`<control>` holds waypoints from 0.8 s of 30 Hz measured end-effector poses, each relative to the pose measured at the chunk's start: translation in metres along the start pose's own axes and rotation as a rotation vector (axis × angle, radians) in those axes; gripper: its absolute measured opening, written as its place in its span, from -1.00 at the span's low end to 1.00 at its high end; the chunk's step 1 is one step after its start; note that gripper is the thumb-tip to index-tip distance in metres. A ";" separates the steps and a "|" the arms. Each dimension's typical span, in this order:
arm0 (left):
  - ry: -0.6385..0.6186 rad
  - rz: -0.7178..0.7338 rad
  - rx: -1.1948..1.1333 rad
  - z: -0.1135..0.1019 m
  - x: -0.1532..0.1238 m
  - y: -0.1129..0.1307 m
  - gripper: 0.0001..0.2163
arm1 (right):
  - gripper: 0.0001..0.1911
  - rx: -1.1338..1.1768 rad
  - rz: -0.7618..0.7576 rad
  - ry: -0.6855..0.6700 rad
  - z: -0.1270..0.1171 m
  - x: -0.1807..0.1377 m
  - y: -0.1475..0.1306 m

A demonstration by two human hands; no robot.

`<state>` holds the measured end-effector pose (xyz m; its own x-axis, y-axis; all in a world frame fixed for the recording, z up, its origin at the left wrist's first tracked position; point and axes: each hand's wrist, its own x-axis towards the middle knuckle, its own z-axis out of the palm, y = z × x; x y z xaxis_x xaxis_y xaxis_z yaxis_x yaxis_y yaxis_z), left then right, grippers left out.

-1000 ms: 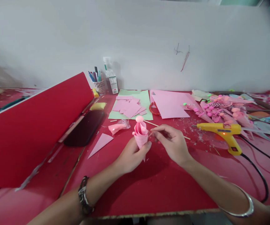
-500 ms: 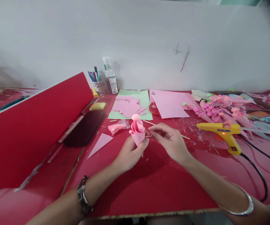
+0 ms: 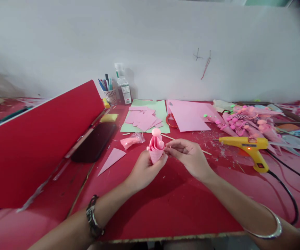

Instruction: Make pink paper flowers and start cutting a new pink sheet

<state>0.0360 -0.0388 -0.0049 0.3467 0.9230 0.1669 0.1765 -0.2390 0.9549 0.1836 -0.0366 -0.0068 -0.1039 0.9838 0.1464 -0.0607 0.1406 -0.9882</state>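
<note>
Far left of the small cone rolled from pink paper, a broad red board leans up from the red counter. Nearer the cone, on its left, lies a flat black phone; between phone and cone is a pink paper triangle. Beyond them, behind and left of the cone, stand a patterned cup of pens and a clear labelled bottle. A clear plastic packet of peach-coloured material lies just left of the cone.

The left hand has its fingers clamped on the cone, holding it above the counter, its ball-topped opening upward. Behind the cone, pink paper pieces lie on a pale green sheet.

The right hand is at the cone's right edge, fingers bent; I cannot tell whether their tips pinch anything. Right of the cone, farther back, are plain pink sheets, then a heap of pink paper cones. Well right of the cone lies a yellow glue gun, its orange light glowing.
</note>
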 end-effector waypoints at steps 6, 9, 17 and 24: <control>-0.029 0.020 -0.023 0.000 0.000 0.002 -0.86 | -0.86 0.090 0.037 -0.046 -0.003 0.002 0.004; -0.055 0.014 -0.013 0.000 0.000 0.002 -0.88 | -0.90 0.078 0.011 -0.002 -0.004 0.003 0.005; -0.078 0.016 0.050 -0.002 -0.001 -0.002 -0.86 | -0.78 -0.054 -0.017 -0.046 -0.006 0.003 0.003; -0.074 -0.009 0.051 -0.002 0.000 -0.003 -0.84 | -0.81 0.029 0.026 -0.030 -0.004 0.002 0.003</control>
<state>0.0339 -0.0376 -0.0072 0.4120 0.9007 0.1376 0.2260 -0.2473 0.9422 0.1877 -0.0338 -0.0093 -0.1357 0.9832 0.1221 -0.0863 0.1110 -0.9901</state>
